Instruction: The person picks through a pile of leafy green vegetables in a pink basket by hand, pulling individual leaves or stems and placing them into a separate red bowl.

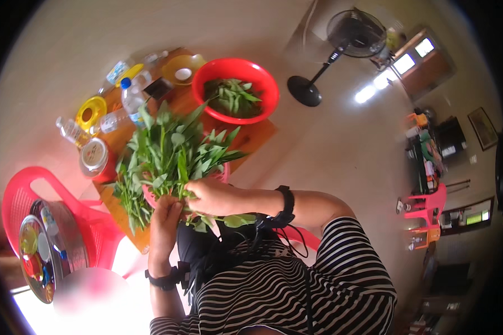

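Leafy greens (176, 134), one dense heap whose stems are too tangled to count, spread just beyond two sets of fingers: the left fingers (173, 207) and the right fingers (194, 191), close together, both pinched on stems. One leafy sprig (237, 220) hangs beneath the right fingers. Right past the fingers, under the heap, shows the rim of one pink basket (225, 172), greens spilling over on the left. One brown wooden worktop (257, 137) extends beyond the fingers; farther out and slightly right of them it carries one red bowl (269, 92) holding loose leaves (232, 99), too many to count. Ahead and left of the fingers are at least three clear bottles, one of them a blue-capped bottle (132, 100), plus one yellow bowl (172, 70) and one yellow ring-shaped piece (98, 106). Left of the fingers sits one red tub (95, 156) with a clear lid. Outermost are one pink-red chair (22, 190) bearing one round metal container (70, 231), far left, and one black fan (355, 36), far ahead and right.
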### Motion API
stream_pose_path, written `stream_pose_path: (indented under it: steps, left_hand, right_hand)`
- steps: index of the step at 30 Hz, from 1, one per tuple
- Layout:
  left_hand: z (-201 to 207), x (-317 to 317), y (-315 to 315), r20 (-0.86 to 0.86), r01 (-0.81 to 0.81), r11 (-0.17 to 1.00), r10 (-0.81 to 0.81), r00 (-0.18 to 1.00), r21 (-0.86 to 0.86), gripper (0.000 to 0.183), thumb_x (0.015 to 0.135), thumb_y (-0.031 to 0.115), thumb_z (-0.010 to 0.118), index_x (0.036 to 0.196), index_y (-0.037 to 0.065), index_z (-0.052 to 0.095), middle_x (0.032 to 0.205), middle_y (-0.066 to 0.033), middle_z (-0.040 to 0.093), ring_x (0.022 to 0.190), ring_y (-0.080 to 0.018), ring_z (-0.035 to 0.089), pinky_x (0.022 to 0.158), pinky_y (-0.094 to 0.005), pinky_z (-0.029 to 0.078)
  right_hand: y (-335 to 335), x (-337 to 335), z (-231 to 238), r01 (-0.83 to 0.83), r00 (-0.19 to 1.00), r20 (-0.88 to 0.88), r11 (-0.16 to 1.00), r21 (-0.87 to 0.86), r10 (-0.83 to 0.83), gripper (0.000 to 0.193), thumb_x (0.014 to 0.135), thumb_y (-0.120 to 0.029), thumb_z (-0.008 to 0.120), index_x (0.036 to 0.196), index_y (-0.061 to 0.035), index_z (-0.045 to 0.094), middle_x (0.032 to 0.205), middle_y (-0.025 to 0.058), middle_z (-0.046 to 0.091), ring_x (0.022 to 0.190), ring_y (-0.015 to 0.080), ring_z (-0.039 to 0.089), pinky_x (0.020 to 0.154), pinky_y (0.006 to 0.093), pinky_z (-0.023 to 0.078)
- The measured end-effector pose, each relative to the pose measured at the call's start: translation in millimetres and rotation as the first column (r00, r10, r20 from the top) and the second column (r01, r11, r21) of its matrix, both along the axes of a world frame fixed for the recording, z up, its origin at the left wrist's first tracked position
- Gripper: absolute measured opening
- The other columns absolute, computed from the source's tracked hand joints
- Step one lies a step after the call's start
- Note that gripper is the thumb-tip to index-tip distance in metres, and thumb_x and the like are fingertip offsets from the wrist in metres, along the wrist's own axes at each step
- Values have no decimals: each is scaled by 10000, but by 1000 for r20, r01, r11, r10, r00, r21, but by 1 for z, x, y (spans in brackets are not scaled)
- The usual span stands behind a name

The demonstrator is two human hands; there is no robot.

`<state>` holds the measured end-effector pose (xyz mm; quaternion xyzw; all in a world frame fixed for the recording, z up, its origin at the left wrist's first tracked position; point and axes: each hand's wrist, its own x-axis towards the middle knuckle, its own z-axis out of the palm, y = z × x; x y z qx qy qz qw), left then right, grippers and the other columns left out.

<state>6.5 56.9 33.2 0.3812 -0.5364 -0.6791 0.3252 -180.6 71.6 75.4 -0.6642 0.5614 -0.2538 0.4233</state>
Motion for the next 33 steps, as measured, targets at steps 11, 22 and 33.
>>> stream_pose_path:
  steps: [11, 22, 33]
  left_hand:
    - [-9, 28, -9, -672, 356, 875, -49, 739, 327, 146, 848, 134, 546, 794, -1, 557, 626, -37, 499, 572, -115, 452, 550, -232, 358]
    - [-14, 28, -8, -805, 460, 864, -120, 581, 204, 126, 801, 58, 610, 730, 19, 514, 626, -12, 460, 566, -104, 379, 532, -233, 305]
    - [3, 23, -8, -530, 311, 856, -51, 846, 414, 130, 821, 133, 536, 776, 13, 560, 607, -8, 497, 520, -82, 435, 478, -224, 327]
  right_hand:
    - [-5, -42, 44, 174, 799, 470, 892, 418, -376, 164, 971, -238, 503, 994, -75, 515, 748, 22, 560, 501, 69, 515, 394, 186, 330]
    - [-6, -43, 44, 169, 813, 499, 942, 289, -299, 205, 968, -260, 514, 968, -61, 565, 643, -33, 472, 527, 17, 419, 429, 175, 296]
    - [3, -32, 38, 232, 893, 412, 969, -83, -179, 148, 946, -135, 539, 1045, -28, 566, 855, 39, 603, 618, 80, 518, 507, 204, 406]
